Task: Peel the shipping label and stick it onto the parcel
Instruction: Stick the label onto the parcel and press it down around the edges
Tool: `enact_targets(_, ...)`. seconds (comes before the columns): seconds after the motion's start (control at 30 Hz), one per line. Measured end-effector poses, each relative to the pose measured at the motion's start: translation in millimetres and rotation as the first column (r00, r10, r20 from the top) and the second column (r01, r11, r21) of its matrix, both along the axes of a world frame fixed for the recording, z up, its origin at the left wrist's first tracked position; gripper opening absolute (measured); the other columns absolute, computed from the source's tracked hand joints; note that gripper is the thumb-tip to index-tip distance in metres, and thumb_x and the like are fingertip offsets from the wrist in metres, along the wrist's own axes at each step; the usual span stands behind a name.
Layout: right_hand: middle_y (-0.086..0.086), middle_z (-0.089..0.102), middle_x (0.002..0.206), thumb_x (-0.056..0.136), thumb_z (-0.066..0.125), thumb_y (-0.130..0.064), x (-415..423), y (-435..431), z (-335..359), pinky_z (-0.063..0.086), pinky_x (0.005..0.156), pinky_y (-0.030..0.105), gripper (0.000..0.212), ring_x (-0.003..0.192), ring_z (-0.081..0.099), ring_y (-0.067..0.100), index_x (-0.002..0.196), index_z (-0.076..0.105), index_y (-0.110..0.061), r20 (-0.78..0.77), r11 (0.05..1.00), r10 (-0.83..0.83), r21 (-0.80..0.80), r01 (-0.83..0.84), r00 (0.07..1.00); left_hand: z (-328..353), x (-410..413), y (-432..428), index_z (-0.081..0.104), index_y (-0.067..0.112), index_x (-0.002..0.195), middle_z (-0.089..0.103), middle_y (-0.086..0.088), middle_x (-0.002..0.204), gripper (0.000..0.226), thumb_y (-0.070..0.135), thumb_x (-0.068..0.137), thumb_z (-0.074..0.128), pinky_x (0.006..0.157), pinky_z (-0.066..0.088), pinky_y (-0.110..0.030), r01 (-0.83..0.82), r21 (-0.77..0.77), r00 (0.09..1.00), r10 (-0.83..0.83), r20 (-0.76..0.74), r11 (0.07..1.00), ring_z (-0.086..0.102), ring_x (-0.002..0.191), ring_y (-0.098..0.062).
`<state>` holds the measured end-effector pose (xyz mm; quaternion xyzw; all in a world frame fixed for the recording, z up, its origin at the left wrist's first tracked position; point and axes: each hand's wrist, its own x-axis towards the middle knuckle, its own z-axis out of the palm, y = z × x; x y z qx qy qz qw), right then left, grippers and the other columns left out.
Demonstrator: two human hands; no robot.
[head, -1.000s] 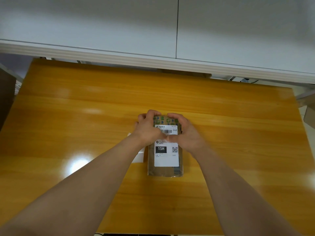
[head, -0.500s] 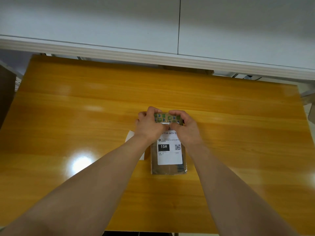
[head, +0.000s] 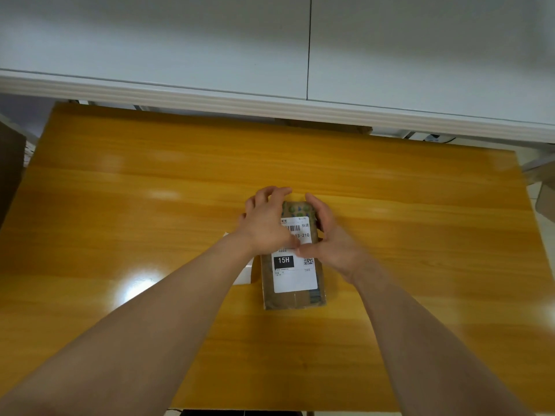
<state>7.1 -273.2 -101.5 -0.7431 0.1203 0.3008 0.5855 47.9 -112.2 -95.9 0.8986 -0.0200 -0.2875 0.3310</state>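
Observation:
A flat brown parcel (head: 295,300) lies lengthwise on the wooden table (head: 150,205). A white shipping label (head: 295,280) with a barcode, "15H" and a QR code covers most of its top. My left hand (head: 267,223) lies over the parcel's far left part, fingers curled past its far corner, thumb pressing on the label. My right hand (head: 333,244) cups the parcel's far right edge, thumb on the label too. The two thumbs meet at the label's middle.
A white backing sheet (head: 244,276) lies on the table left of the parcel, partly under my left forearm. White cabinets (head: 210,40) run along the far side. A brown box (head: 10,163) stands off the table's left edge.
Both hands have slid from the parcel's far end toward me along the label. The barcode, covered half a second ago, shows again. The parcel stays in place.

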Motion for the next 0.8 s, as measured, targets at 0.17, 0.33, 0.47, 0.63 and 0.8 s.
enact_targets(0.17,-0.006,0.053,0.132,0.07,0.08,0.012,1.8,0.1,-0.8,0.055,0.083,0.026,0.11,0.105,0.055,-0.002,0.151,0.025,-0.037,0.002,1.0,0.013,-0.017,-0.013,1.0,0.0,-0.4,1.0,0.015,0.032,0.154,0.017,0.002,0.158,0.113,0.032,0.066,0.085,0.112,0.019,-0.048,0.161,0.072,0.986,-0.158,-0.049,0.984,0.005,0.147,-0.028)
enact_targets(0.33,0.0,0.056,0.132,0.07,0.079,0.01,2.5,0.1,-8.2,0.054,0.08,0.025,0.095,0.112,0.056,0.005,0.14,0.039,-0.039,0.035,0.998,-0.058,0.008,0.058,0.998,-1.9,-1.1,-2.4,0.028,0.035,0.147,0.031,-0.001,0.147,0.101,0.027,0.064,0.084,0.108,0.024,-0.044,0.074,0.065,0.997,-0.071,-0.039,0.995,0.015,0.142,-0.029)
enact_targets(0.47,0.001,0.06,0.126,0.07,0.08,0.007,3.2,2.4,-12.3,0.055,0.084,0.033,0.084,0.117,0.057,0.017,0.134,0.048,-0.037,0.051,0.989,-0.148,0.029,0.147,0.988,-2.7,-1.0,-7.8,0.035,0.034,0.14,0.035,-0.003,0.139,0.09,0.024,0.065,0.083,0.105,0.027,-0.043,-0.006,0.039,0.998,0.008,-0.056,0.999,0.023,0.134,-0.029)
enact_targets(0.63,0.004,0.064,0.121,0.071,0.075,0.01,4.2,7.0,-16.8,0.058,0.08,0.037,0.075,0.111,0.062,0.024,0.128,0.055,-0.034,0.053,0.968,-0.245,0.069,0.241,0.968,-4.3,-1.1,-11.3,0.041,0.036,0.134,0.037,-0.003,0.135,0.078,0.024,0.068,0.079,0.103,0.03,-0.042,-0.087,0.024,0.995,0.088,-0.041,0.996,0.027,0.132,-0.028)
enact_targets(0.8,0.009,0.066,0.117,0.081,0.068,0.009,5.7,9.9,-19.7,0.057,0.067,0.029,0.058,0.104,0.065,0.028,0.124,0.06,-0.029,0.053,0.947,-0.316,0.086,0.311,0.947,-8.5,-0.9,-16.7,0.046,0.037,0.129,0.04,-0.001,0.136,0.065,0.029,0.073,0.077,0.101,0.028,-0.044,-0.178,0.019,0.984,0.178,-0.021,0.984,0.028,0.133,-0.028)
